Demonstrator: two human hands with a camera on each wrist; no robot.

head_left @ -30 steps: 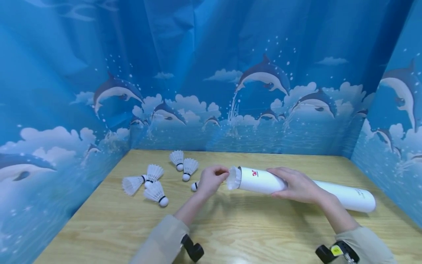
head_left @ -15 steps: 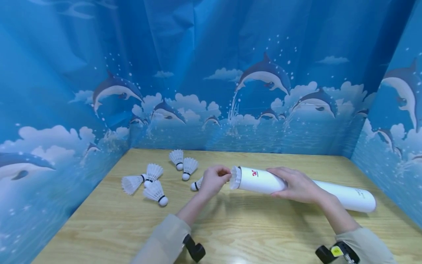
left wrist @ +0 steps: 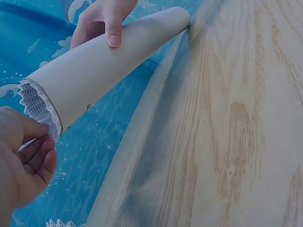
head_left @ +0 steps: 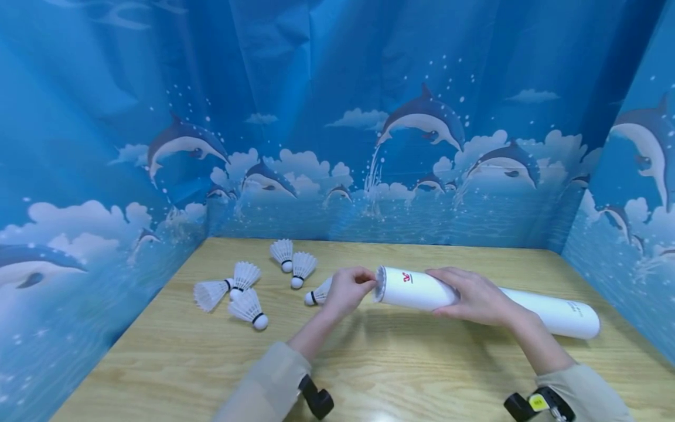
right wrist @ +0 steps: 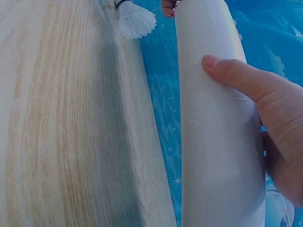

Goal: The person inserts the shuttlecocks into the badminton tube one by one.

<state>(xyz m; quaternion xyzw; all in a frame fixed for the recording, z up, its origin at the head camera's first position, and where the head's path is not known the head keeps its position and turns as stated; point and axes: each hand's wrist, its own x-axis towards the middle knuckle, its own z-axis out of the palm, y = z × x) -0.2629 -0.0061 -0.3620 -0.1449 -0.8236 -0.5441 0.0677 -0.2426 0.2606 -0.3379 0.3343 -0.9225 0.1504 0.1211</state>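
Note:
A long white shuttlecock tube (head_left: 554, 313) lies slanted, its mouth end raised toward the left. My right hand (head_left: 477, 296) grips it around the middle, the thumb (right wrist: 227, 71) lying over its top side. At the tube's mouth my left hand (head_left: 345, 295) pinches the feather rim of a white shuttlecock (left wrist: 39, 104). Most of that shuttlecock sits inside the tube, with its scalloped skirt edge just showing; its cork is hidden. Beside the left hand lies another shuttlecock (head_left: 318, 293), partly covered by the hand.
Further left, a pair of shuttlecocks (head_left: 292, 264) lies toward the back of the wooden table (head_left: 401, 375). Nearer are three more shuttlecocks (head_left: 246, 308) in a cluster. A blue dolphin-print curtain (head_left: 337, 146) encloses the back and sides.
The left hand has moved right, and the shuttlecock's skirt has slid into the tube until about level with the mouth. More of the shuttlecock beside that hand shows. The right hand stays put.

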